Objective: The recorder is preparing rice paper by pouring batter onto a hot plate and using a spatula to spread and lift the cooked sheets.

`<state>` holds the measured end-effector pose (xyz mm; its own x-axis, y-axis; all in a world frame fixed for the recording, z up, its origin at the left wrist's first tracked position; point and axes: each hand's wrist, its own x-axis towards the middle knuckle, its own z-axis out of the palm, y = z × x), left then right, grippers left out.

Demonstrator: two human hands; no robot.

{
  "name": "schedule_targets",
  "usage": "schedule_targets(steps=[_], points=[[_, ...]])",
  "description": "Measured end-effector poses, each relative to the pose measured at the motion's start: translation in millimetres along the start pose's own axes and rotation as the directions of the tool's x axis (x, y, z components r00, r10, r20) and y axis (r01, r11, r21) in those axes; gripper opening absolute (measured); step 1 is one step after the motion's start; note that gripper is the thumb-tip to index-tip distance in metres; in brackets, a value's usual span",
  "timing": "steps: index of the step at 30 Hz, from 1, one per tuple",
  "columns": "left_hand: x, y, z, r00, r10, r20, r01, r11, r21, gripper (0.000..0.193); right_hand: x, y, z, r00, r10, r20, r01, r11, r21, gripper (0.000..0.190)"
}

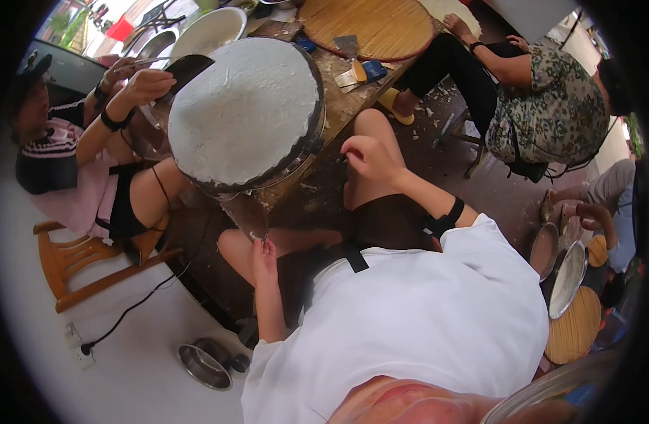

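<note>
A round griddle [316,143] stands on the table corner before me, its top covered by a thin white batter layer [245,116] with an uneven edge. Below its near rim, my left hand [264,259] pinches the narrow end of a brown, flat, blade-like piece [246,214]. The piece's upper end reaches up to the griddle's underside. Near my right knee, my right hand [375,161] hovers with curled fingers; a small dark spot shows by the fingertips, and whether it is held is unclear. Across the griddle, a co-worker's hand holds a dark curved scraper [189,74] over its edge.
A scraper with a wooden handle [358,69] lies on the table [330,114] beside a round slatted mat [367,24]. A white basin [210,34] stands behind the griddle. Co-workers sit left and right. A black cord [139,302] runs to a wall socket.
</note>
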<state>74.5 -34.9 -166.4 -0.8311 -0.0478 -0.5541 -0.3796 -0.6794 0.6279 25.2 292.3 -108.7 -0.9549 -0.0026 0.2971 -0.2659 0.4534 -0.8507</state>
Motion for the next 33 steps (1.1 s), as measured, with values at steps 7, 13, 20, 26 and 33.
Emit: schedule_targets(steps=[7, 13, 20, 26, 33], points=[[-76, -31, 41, 0.958, 0.255, 0.13, -0.285, 0.893, 0.349, 0.017, -37, -63, 55, 0.882, 0.018, 0.471, -0.106, 0.981, 0.161, 0.035], [-80, -26, 69, 0.906, 0.289, 0.31, -0.422, 0.536, 0.732, 0.03, -29, -62, 80, 0.974, 0.007, 0.226, -0.14, 0.805, 0.577, 0.038], [100, 77, 143, 0.776, -0.526, 0.348, 0.108, 0.654, 0.748, 0.033, -27, 3, 5, 0.909, 0.268, 0.319, -0.315, -0.06, 0.947, 0.029], [113, 145, 306, -0.329, -0.931, 0.158, -0.45, 0.007, -0.893, 0.018, -45, 31, -19, 0.898, 0.34, 0.278, -0.159, -0.339, 0.927, 0.029], [78, 153, 293, -0.624, -0.721, 0.302, -0.381, -0.057, -0.923, 0.016, -28, 55, 3, 0.905, 0.194, 0.378, -0.322, -0.266, 0.908, 0.031]])
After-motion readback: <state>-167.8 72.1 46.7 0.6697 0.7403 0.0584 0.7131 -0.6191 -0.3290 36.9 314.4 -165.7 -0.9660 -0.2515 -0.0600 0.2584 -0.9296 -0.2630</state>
